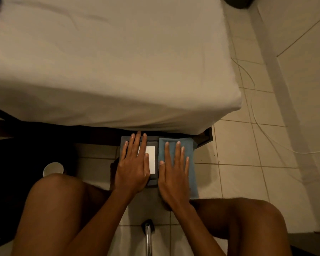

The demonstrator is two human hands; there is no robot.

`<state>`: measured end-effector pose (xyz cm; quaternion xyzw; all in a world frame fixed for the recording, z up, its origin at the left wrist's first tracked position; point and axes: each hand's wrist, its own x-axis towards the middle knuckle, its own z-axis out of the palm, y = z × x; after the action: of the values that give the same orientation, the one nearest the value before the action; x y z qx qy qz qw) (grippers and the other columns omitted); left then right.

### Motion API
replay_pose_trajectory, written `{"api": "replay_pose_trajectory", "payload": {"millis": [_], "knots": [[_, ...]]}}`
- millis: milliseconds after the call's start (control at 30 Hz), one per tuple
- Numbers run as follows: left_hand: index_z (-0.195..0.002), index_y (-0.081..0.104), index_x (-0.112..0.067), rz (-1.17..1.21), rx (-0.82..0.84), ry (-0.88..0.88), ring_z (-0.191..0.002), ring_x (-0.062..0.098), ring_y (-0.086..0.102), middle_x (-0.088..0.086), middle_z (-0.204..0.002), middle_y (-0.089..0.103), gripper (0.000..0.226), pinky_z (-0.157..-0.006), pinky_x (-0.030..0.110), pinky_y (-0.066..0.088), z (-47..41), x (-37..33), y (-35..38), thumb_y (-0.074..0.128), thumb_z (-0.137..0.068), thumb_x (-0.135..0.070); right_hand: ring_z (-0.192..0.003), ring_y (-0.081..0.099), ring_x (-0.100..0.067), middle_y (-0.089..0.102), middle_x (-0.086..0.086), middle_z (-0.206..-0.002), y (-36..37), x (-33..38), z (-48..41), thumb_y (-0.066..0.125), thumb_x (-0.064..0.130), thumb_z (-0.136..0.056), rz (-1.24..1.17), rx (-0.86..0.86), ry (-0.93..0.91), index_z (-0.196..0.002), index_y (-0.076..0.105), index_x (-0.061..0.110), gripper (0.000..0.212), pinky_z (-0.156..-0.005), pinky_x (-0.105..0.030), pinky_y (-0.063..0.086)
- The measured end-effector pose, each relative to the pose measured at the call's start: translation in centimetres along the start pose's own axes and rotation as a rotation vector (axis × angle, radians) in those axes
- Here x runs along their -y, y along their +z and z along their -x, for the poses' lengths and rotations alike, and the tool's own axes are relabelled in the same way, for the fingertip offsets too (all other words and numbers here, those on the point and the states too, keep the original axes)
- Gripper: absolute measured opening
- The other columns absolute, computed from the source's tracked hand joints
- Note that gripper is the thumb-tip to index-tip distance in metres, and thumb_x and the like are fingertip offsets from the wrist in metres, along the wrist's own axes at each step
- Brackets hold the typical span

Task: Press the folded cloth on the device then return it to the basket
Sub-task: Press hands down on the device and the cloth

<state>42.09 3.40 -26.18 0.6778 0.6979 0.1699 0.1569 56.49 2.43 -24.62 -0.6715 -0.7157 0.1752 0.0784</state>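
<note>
A dark flat device [154, 179] with a white rectangular panel [151, 157] lies on the tiled floor by the bed's foot. A folded blue cloth [191, 154] covers its right half. My right hand [175, 174] lies flat on the cloth, fingers spread, palm down. On the device's left half my left hand [134, 167] rests flat too, its fingers partly over the white panel. Neither hand grips anything. No basket is in view.
A bed with a white sheet [109, 61] fills the upper view, its dark frame [205, 139] right behind the device. A white cup [53, 169] stands left of my knee. A thin cable [262, 126] runs over the tiles at right. A metal post [148, 235] stands between my legs.
</note>
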Motion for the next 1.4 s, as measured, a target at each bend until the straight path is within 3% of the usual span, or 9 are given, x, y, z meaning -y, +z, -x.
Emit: {"api": "replay_pose_trajectory", "payload": {"millis": [467,633,967,1167,1300,1400], "knots": [[-0.159,0.01,-0.016,0.008,-0.002,-0.001,-0.155,0.017,0.001,0.005,-0.167,0.008,0.059,-0.124,0.042,0.017,-0.1,0.0,0.3,0.016,-0.103,-0.035,-0.152,-0.017,-0.018,-0.015,-0.002,-0.166,0.5,-0.5,-1.7,0.02,0.043,-0.105,-0.003,-0.008,-0.042,-0.159,-0.003,0.032,0.059,-0.123,-0.043,-0.007],[-0.159,0.01,-0.015,0.011,-0.01,0.008,-0.155,0.018,0.001,0.005,-0.167,0.007,0.059,-0.124,0.042,0.016,0.4,-0.2,0.1,0.02,-0.103,-0.033,-0.154,-0.011,-0.018,-0.008,-0.002,-0.167,-0.2,-0.7,-1.6,0.025,0.039,-0.106,-0.021,-0.059,-0.024,-0.159,0.003,0.031,0.058,-0.124,-0.047,0.001],[-0.159,0.007,-0.016,-0.01,0.012,-0.01,-0.155,0.017,-0.001,0.005,-0.167,0.005,0.06,-0.124,0.043,0.018,0.1,-0.2,0.1,0.015,-0.103,-0.036,-0.153,-0.013,-0.018,-0.009,-0.002,-0.167,-0.1,-0.4,-2.6,0.016,0.044,-0.104,-0.011,-0.038,-0.017,-0.159,0.001,0.033,0.058,-0.124,-0.046,-0.002],[-0.159,0.007,-0.016,0.016,0.016,-0.008,-0.155,0.017,-0.002,0.005,-0.167,0.004,0.06,-0.124,0.045,0.018,0.0,-0.1,0.1,0.016,-0.103,-0.036,-0.153,0.007,-0.029,0.011,-0.012,-0.166,1.9,-0.1,0.6,0.024,0.045,-0.102,0.067,-0.073,0.052,-0.158,0.019,0.023,0.061,-0.12,-0.053,0.011],[-0.159,0.007,-0.016,0.013,0.019,-0.007,-0.155,0.016,-0.003,0.004,-0.167,0.004,0.06,-0.124,0.043,0.018,0.0,-0.1,0.1,0.015,-0.103,-0.036,-0.154,-0.008,-0.023,-0.003,-0.006,-0.168,0.5,-0.6,-0.3,0.025,0.044,-0.103,0.019,-0.033,-0.026,-0.159,0.007,0.03,0.061,-0.123,-0.047,-0.002],[-0.159,0.005,-0.017,0.022,0.027,-0.009,-0.154,0.016,-0.004,0.004,-0.167,0.002,0.06,-0.124,0.043,0.016,0.0,0.1,0.0,0.014,-0.103,-0.037,-0.154,-0.006,-0.019,-0.001,0.0,-0.168,-0.4,-1.5,0.4,0.019,0.045,-0.103,-0.036,-0.015,-0.123,-0.159,0.011,0.03,0.058,-0.124,-0.043,-0.004]]}}
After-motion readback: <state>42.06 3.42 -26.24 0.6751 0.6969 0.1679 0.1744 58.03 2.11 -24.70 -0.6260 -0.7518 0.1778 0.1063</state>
